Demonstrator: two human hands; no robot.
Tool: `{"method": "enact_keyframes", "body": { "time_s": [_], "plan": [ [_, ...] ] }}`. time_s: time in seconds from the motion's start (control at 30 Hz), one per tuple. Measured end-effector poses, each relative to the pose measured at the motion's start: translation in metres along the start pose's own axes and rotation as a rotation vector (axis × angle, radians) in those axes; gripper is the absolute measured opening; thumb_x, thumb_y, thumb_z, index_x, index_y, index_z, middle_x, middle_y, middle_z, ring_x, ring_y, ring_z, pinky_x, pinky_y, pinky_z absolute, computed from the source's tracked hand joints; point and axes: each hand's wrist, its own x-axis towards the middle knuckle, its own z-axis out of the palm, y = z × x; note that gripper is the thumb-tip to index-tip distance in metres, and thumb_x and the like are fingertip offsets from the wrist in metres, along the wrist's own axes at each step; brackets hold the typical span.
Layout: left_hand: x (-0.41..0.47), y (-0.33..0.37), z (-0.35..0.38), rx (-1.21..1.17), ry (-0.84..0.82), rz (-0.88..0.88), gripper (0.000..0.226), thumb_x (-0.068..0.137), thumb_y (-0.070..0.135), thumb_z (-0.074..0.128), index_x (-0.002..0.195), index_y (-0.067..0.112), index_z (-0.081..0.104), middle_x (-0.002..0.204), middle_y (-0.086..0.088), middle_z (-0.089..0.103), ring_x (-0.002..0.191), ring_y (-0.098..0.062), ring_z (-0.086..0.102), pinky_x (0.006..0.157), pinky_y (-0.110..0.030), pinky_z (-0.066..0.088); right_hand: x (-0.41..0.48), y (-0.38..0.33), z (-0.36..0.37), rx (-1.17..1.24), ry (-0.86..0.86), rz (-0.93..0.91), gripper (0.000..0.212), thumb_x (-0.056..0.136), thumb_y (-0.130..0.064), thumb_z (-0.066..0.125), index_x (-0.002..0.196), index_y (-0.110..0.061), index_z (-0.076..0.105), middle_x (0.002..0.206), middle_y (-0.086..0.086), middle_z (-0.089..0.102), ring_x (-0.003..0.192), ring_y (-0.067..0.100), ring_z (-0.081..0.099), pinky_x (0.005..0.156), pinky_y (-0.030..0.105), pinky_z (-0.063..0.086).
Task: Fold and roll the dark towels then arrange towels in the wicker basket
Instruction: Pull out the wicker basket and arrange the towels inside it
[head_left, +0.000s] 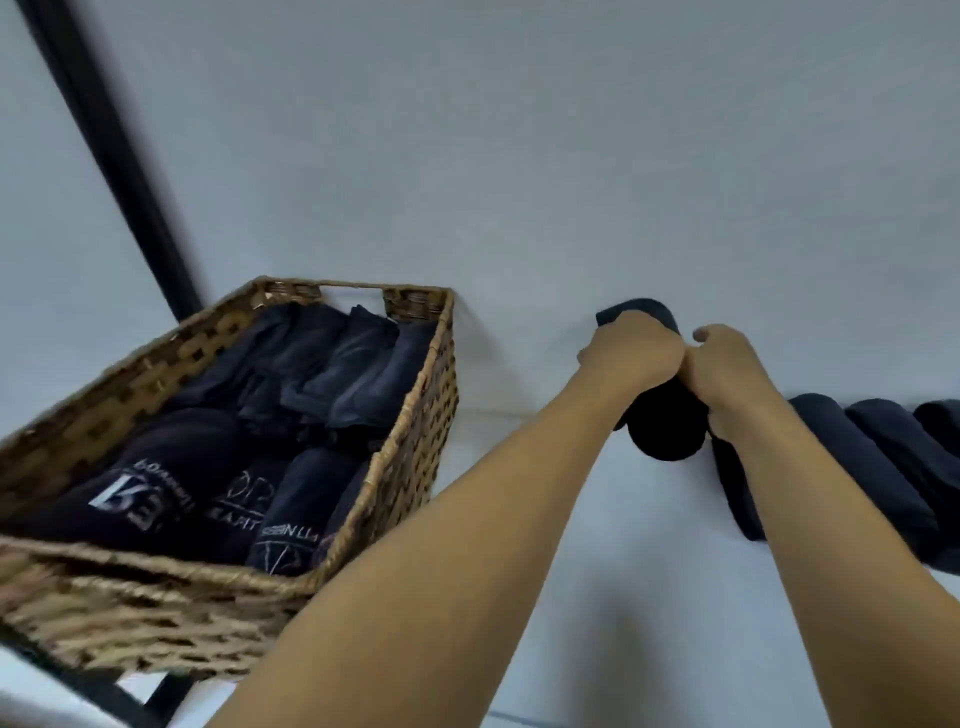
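A pale grey wall (519, 130) rises behind a white surface (649, 597), with a black post (114, 156) slanting at far left. Both hands clasp one rolled dark towel (667, 436), its long axis running away from the viewer, round near end facing back and far end poking out past the knuckles. The left hand (631, 358) and right hand (727, 369) curl over its top, side by side and touching. It sits between the wicker basket (156, 613), which holds folded dark towels (311, 374), and a row of rolled towels (857, 457).

Head-worn view, facing forward and down, close to wicker basket (423, 426)
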Motion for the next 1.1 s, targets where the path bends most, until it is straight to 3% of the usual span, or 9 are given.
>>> {"method": "enact_keyframes", "body": {
  "time_s": [0.13, 0.27, 0.4, 0.57, 0.7, 0.83, 0.9, 1.0, 1.1],
  "plan": [
    [-0.017, -0.008, -0.073, -0.002, 0.197, 0.082, 0.034, 0.093, 0.022, 0.05, 0.123, 0.006, 0.052, 0.121, -0.016, 0.056, 0.107, -0.031, 0.057, 0.094, -0.039, 0.049, -0.035, -0.07, 0.026, 0.301, -0.09, -0.08, 0.054, 0.09, -0.011, 0.06, 0.139, -0.004, 0.041, 0.106, 0.012, 0.057, 0.091, 0.026, 0.06, 0.084, 0.044, 0.055],
    [-0.044, -0.034, -0.153, -0.032, 0.39, 0.114, 0.032, 0.095, 0.015, 0.045, 0.121, 0.002, 0.057, 0.107, -0.012, 0.061, 0.078, -0.02, 0.058, 0.063, -0.029, 0.05, -0.071, -0.126, 0.068, 0.493, -0.27, -0.148, 0.03, 0.086, -0.019, 0.066, 0.111, -0.005, 0.058, 0.098, 0.009, 0.067, 0.075, 0.017, 0.067, 0.044, 0.021, 0.05],
    [-0.089, -0.078, -0.226, 0.029, 0.417, 0.117, 0.032, 0.097, 0.012, 0.041, 0.119, 0.002, 0.062, 0.11, -0.007, 0.063, 0.098, -0.022, 0.06, 0.081, -0.03, 0.052, -0.11, -0.16, 0.126, 0.575, -0.545, -0.193, 0.05, 0.075, -0.031, 0.072, 0.117, -0.007, 0.061, 0.102, 0.007, 0.071, 0.076, 0.012, 0.07, 0.052, 0.023, 0.054],
    [-0.141, -0.156, -0.264, 0.047, 0.416, 0.067, 0.034, 0.103, 0.022, 0.041, 0.135, 0.019, 0.052, 0.116, 0.01, 0.057, 0.099, -0.006, 0.054, 0.064, 0.0, 0.042, -0.143, -0.169, 0.186, 0.352, -0.83, -0.218, 0.087, 0.071, -0.029, 0.079, 0.145, -0.014, 0.036, 0.117, 0.009, 0.066, 0.091, 0.022, 0.071, 0.062, 0.03, 0.058],
    [-0.152, -0.209, -0.261, 0.054, 0.388, -0.015, 0.044, 0.101, 0.028, 0.047, 0.144, 0.019, 0.043, 0.141, 0.001, 0.051, 0.125, -0.013, 0.049, 0.103, -0.024, 0.041, -0.15, -0.166, 0.196, 0.046, -1.002, -0.246, 0.05, 0.094, -0.027, 0.064, 0.136, -0.018, 0.04, 0.105, 0.016, 0.067, 0.082, 0.026, 0.072, 0.069, 0.035, 0.061],
    [-0.159, -0.225, -0.251, 0.116, 0.28, -0.056, 0.055, 0.101, 0.023, 0.05, 0.152, 0.015, 0.03, 0.155, -0.002, 0.034, 0.14, -0.016, 0.034, 0.116, -0.033, 0.031, -0.147, -0.165, 0.21, -0.197, -0.935, -0.296, 0.022, 0.101, -0.028, 0.051, 0.112, -0.009, 0.049, 0.096, 0.015, 0.061, 0.079, 0.025, 0.068, 0.073, 0.038, 0.061],
    [-0.16, -0.223, -0.249, 0.161, 0.229, -0.067, 0.059, 0.1, 0.021, 0.052, 0.153, 0.016, 0.027, 0.158, -0.002, 0.029, 0.144, -0.017, 0.029, 0.117, -0.031, 0.027, -0.145, -0.166, 0.217, -0.223, -0.898, -0.318, 0.029, 0.098, -0.023, 0.058, 0.121, -0.01, 0.045, 0.105, 0.013, 0.057, 0.077, 0.025, 0.067, 0.065, 0.037, 0.062],
    [-0.159, -0.224, -0.249, 0.184, 0.145, -0.099, 0.064, 0.099, 0.019, 0.054, 0.154, 0.017, 0.023, 0.16, -0.003, 0.024, 0.146, -0.018, 0.024, 0.111, -0.026, 0.024, -0.139, -0.168, 0.222, -0.233, -0.971, -0.278, 0.073, 0.095, -0.015, 0.062, 0.153, -0.023, 0.019, 0.152, 0.015, 0.032, 0.085, 0.03, 0.07, 0.067, 0.035, 0.062],
    [-0.157, -0.227, -0.251, 0.162, 0.074, -0.119, 0.066, 0.098, 0.014, 0.055, 0.155, 0.019, 0.022, 0.159, -0.004, 0.025, 0.145, -0.019, 0.026, 0.107, -0.025, 0.028, -0.141, -0.167, 0.222, -0.233, -1.068, -0.212, 0.06, 0.098, -0.014, 0.057, 0.15, -0.019, 0.028, 0.151, 0.017, 0.034, 0.09, 0.034, 0.069, 0.077, 0.039, 0.06]
  ]
}}
